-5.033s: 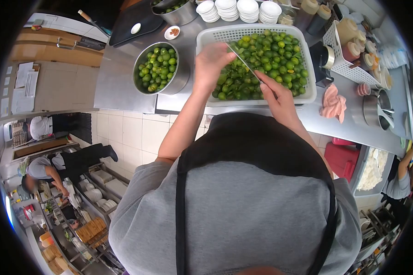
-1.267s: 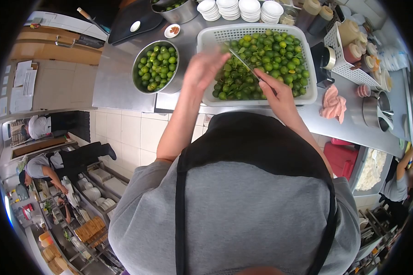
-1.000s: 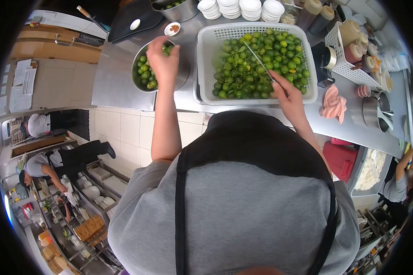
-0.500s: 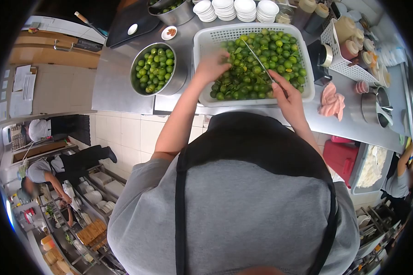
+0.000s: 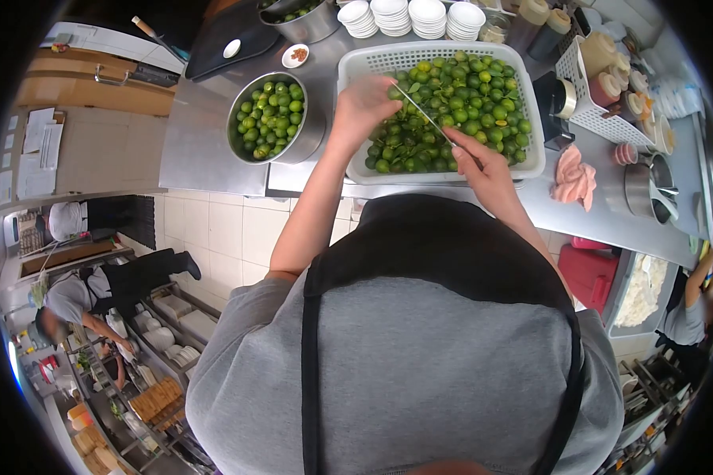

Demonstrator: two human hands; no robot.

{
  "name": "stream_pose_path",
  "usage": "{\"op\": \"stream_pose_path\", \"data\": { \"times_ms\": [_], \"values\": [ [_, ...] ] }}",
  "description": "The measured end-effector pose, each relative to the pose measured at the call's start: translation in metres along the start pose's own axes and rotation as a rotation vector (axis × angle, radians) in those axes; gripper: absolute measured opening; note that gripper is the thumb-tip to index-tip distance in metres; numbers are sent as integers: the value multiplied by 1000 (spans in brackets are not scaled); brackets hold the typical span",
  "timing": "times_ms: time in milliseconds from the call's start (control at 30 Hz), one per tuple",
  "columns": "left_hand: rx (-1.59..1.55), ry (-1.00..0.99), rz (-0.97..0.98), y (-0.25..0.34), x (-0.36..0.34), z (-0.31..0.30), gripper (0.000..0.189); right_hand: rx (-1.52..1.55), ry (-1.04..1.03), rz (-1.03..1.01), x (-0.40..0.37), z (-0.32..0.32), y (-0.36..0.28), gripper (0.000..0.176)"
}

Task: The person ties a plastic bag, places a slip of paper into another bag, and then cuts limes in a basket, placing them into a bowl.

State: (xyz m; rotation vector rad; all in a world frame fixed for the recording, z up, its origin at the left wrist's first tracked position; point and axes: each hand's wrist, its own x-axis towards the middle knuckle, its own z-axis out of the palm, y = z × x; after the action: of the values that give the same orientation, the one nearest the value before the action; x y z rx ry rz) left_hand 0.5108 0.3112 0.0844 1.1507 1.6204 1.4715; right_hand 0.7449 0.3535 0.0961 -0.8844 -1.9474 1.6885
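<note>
A white perforated basket full of small green limes with some leaves stands on the steel counter in front of me. My right hand grips a knife, whose thin blade slants up and left over the limes. Near the blade's tip is my left hand, above the basket's left side with its fingers curled in. Whatever those fingers hold is hidden from view. To the left of the basket, a round steel pot holds more limes, some of which look cut at the top.
Stacked white saucers line the back, near a small dish of reddish bits. A pink cloth, steel containers and a white basket of bottles stand to the right. People work at the left and far right.
My left hand has stopped blurring and moved slightly up and left. The knife in my right hand has shifted left, bringing its tip to my left fingers.
</note>
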Motion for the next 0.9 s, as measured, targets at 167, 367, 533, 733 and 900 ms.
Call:
{"op": "stream_pose_path", "data": {
  "times_ms": [167,367,533,733,900],
  "values": [
    [-353,-10,-93,10,-3,2,28,-54,74,-94,1,3,2,32],
    [-469,80,-104,8,0,10,25,-90,93,-106,1,3,1,30],
    [-340,1,-101,9,-8,25,23,-154,147,-103,6,2,-1,30],
    [-353,-44,-120,17,-10,29,25,-143,227,-114,13,-3,-4,30],
    [-384,86,-28,15,3,11,23,-29,81,-135,0,2,-7,31]
  ]
}}
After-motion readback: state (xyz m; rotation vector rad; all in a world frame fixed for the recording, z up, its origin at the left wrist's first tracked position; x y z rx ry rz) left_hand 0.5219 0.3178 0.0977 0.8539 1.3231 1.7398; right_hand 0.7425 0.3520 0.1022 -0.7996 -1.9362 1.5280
